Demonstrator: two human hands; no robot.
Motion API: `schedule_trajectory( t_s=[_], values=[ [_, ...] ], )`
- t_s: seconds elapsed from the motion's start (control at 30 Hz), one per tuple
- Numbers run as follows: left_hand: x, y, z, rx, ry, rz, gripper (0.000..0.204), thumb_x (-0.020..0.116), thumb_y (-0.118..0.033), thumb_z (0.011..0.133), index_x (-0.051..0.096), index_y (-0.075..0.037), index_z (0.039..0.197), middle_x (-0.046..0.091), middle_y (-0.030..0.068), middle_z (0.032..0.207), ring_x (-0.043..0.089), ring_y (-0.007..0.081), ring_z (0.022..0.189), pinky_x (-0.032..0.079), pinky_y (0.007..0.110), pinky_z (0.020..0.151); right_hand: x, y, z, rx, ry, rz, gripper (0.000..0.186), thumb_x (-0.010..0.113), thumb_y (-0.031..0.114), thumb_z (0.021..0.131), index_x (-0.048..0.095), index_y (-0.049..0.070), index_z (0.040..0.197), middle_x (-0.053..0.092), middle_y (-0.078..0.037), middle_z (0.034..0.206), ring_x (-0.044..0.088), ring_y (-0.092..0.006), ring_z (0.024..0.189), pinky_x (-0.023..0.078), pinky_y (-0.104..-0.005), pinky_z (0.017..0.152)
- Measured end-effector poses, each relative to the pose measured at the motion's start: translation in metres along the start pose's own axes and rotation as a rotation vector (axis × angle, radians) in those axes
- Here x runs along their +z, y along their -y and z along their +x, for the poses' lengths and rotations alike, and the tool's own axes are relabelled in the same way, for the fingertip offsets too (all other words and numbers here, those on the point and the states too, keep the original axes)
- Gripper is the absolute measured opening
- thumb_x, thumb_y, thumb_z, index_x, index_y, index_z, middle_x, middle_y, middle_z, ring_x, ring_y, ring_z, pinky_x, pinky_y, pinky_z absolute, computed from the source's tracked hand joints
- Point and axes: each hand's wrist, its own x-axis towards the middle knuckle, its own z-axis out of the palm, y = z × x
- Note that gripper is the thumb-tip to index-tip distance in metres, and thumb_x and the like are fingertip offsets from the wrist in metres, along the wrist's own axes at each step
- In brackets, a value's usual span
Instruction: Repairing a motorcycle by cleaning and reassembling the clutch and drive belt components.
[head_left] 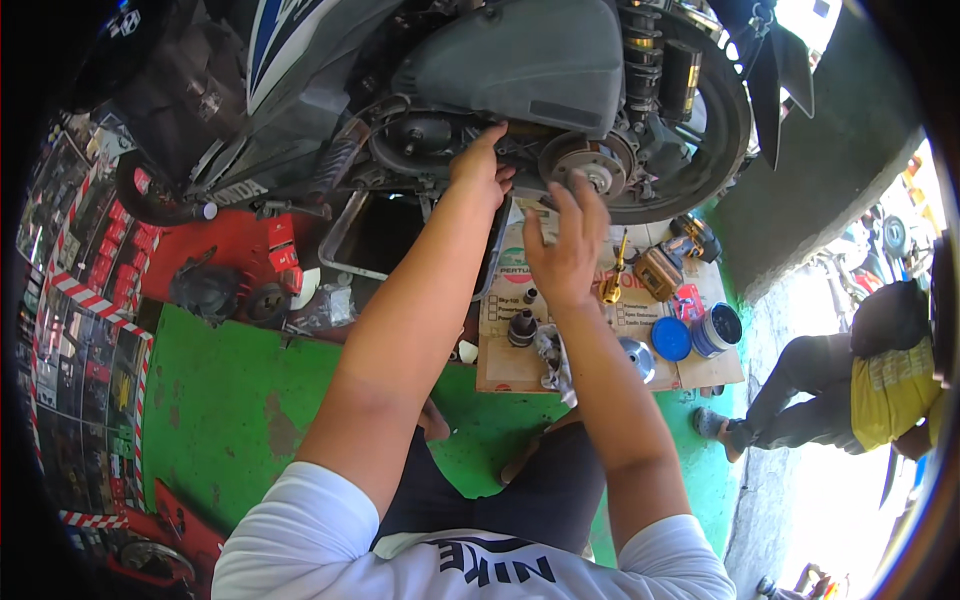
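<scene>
My left hand (476, 165) reaches into the exposed transmission case (420, 137) of a raised scooter, index finger stretched up against the lower edge of the grey airbox (505, 70), the other fingers partly hidden. My right hand (566, 245) is open just below the round clutch hub (590, 158), fingers spread and slightly bent. Under the case sits a metal drain tray (340, 250). A cardboard sheet (490, 362) holds a yellow-handled tool (614, 285), a drill (660, 270), sockets (522, 328), a rag (554, 355) and an open tub (716, 330) beside its blue lid (670, 338).
A rear wheel (732, 135) and shock absorber (643, 55) are at the upper right. Another person (885, 395) in yellow is on the right. A striped-edged display case (85, 350) lines the left. Loose parts (205, 285) lie on red surfacing above the green floor (225, 400).
</scene>
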Motion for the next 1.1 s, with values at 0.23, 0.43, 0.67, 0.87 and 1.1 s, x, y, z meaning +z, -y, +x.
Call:
schedule_trajectory(
  t_s=[0.23,0.43,0.67,0.87,1.1],
  values=[
    [-0.010,0.002,0.025,0.109,-0.109,-0.025,0.053,0.085,-0.043,0.071,0.074,0.000,0.101,0.068,0.0173,0.089,0.062,0.0289,0.072,0.055,0.039,0.067,0.036,-0.014,0.039,-0.288,0.240,-0.262,0.059,0.058,0.007,0.089,0.046,0.000,0.146,0.057,-0.019,0.141,0.052,-0.0347,0.136,0.041,-0.0472,0.114],
    [-0.016,0.000,-0.003,0.314,-0.193,0.023,0.055,0.083,-0.041,0.075,0.071,0.002,0.106,0.068,0.0177,0.095,0.063,0.0277,0.077,0.055,0.037,0.071,0.053,-0.026,0.053,-0.437,0.377,-0.515,0.063,0.054,0.017,0.095,0.037,0.003,0.154,0.053,-0.018,0.149,0.049,-0.0309,0.141,0.035,-0.0479,0.118],
    [-0.016,0.001,-0.022,0.453,-0.149,0.158,0.056,0.081,-0.039,0.079,0.067,0.004,0.112,0.068,0.0183,0.101,0.063,0.0262,0.082,0.054,0.035,0.075,0.055,-0.047,0.061,-0.307,0.447,-0.249,0.062,0.052,0.020,0.096,0.038,0.006,0.155,0.054,-0.009,0.151,0.053,-0.0251,0.138,0.038,-0.0440,0.114],
    [-0.045,-0.008,-0.018,0.457,0.049,0.304,0.058,0.079,-0.037,0.082,0.064,0.006,0.118,0.068,0.0187,0.107,0.064,0.0250,0.086,0.053,0.033,0.078,0.081,-0.043,0.061,-0.553,0.159,-0.570,0.057,0.057,0.018,0.094,0.045,0.011,0.149,0.062,-0.003,0.140,0.060,-0.0194,0.125,0.045,-0.0368,0.101],
    [-0.077,0.040,-0.089,0.496,0.283,0.418,0.060,0.077,-0.035,0.086,0.060,0.008,0.124,0.068,0.0192,0.113,0.064,0.0235,0.091,0.053,0.031,0.082,0.088,-0.072,0.062,-0.544,0.222,-0.525,0.070,0.059,0.028,0.093,0.037,0.006,0.156,0.050,-0.013,0.153,0.051,-0.0314,0.136,0.034,-0.0465,0.116]
  ],
)
